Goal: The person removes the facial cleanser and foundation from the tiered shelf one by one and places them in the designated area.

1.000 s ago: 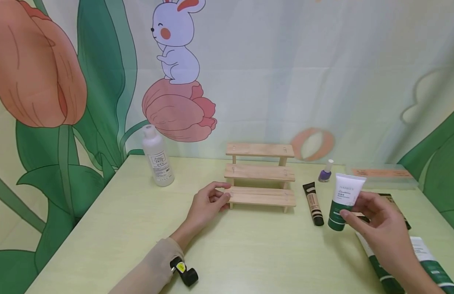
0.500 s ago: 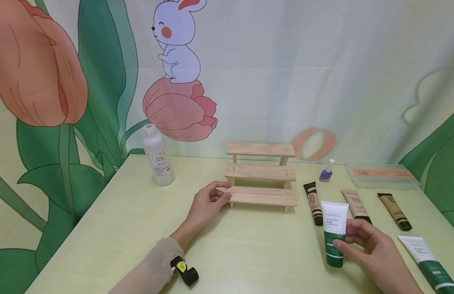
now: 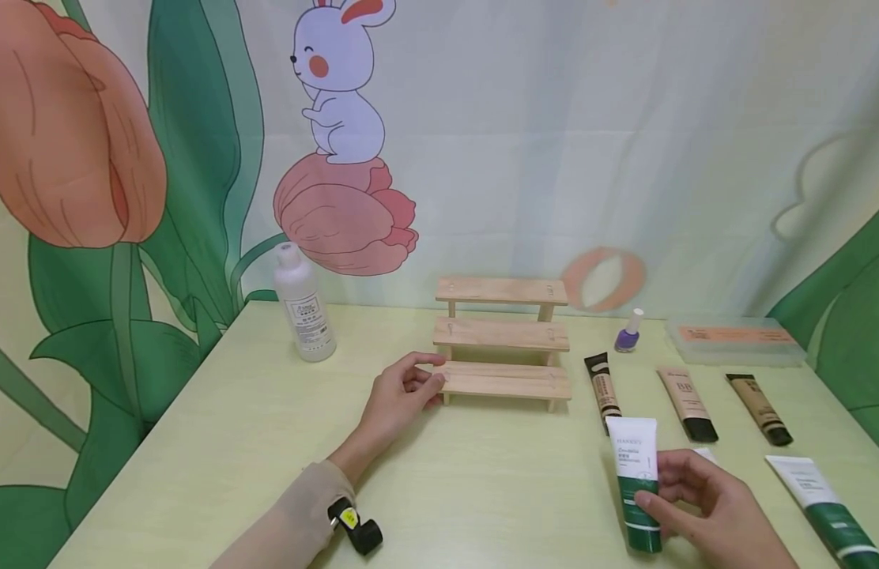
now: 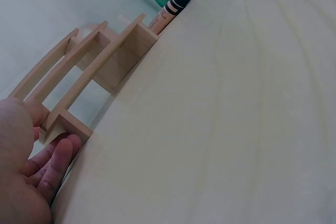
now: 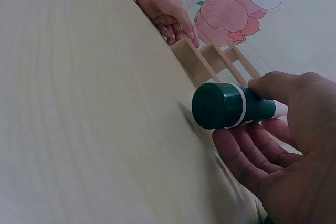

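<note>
My right hand holds a white and green squeeze tube upright, cap down, between thumb and fingers. The right wrist view shows the tube's green cap close over the table. At the middle of the table stands a three-step wooden stand. My left hand pinches the left end of its lowest step; in the left wrist view fingers lie under that step's end. Part of another white tube shows behind my right hand, mostly hidden.
A black and tan tube, a pink BB tube, a gold tube and a green and white tube lie at right. Purple nail polish and a clear flat box are behind. A white bottle stands back left.
My right hand has brought the white and green tube down and to the left, toward the table's front. The left hand stays at the wooden stand.
</note>
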`<state>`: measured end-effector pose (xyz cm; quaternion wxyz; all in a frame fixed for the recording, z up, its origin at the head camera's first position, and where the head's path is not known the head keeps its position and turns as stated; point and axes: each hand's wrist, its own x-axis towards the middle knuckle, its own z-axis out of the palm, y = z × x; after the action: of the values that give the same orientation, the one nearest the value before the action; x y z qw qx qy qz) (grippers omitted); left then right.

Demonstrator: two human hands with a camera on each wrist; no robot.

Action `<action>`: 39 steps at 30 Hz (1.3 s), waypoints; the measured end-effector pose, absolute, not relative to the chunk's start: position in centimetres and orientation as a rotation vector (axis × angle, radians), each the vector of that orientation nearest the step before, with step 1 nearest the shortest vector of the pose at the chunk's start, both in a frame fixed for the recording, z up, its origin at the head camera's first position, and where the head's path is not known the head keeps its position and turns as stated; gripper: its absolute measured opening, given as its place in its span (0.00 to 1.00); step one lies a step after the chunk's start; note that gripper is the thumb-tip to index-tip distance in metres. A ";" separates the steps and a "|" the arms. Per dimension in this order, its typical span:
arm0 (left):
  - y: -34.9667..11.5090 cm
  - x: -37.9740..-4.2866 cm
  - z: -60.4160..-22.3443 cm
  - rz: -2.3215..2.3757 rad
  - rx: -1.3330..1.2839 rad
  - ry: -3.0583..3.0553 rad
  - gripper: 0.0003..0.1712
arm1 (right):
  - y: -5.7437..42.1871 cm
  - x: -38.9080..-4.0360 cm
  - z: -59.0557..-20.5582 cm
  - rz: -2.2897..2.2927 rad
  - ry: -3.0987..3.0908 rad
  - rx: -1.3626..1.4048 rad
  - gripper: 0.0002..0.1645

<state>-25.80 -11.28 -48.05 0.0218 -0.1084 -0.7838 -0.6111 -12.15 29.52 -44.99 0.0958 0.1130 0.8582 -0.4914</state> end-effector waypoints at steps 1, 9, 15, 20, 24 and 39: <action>-11.3 -25.8 -48.0 -1.893 -0.335 -2.430 0.16 | 29.4 -12.1 -45.2 -1.462 2.531 0.343 0.41; -11.3 -25.7 -48.0 -1.897 -0.329 -2.429 0.16 | 28.7 -12.2 -45.7 -1.431 2.471 0.427 0.41; -11.4 -25.8 -48.2 -1.884 -0.326 -2.432 0.15 | 28.5 -12.0 -45.9 -1.396 2.468 0.428 0.41; -11.3 -25.9 -48.3 -1.878 -0.316 -2.443 0.15 | 28.3 -12.0 -45.8 -1.321 2.490 0.422 0.41; -11.3 -25.8 -48.1 -1.880 -0.328 -2.431 0.15 | 28.2 -12.0 -45.6 -1.282 2.524 0.412 0.41; -11.2 -25.8 -48.0 -1.907 -0.318 -2.428 0.15 | 28.1 -11.6 -45.3 -1.296 2.589 0.359 0.45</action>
<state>-25.81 -11.20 -47.99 0.0188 -0.1026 -0.7821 -0.6144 -11.57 28.08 -45.31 0.1120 0.1222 0.8818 -0.4416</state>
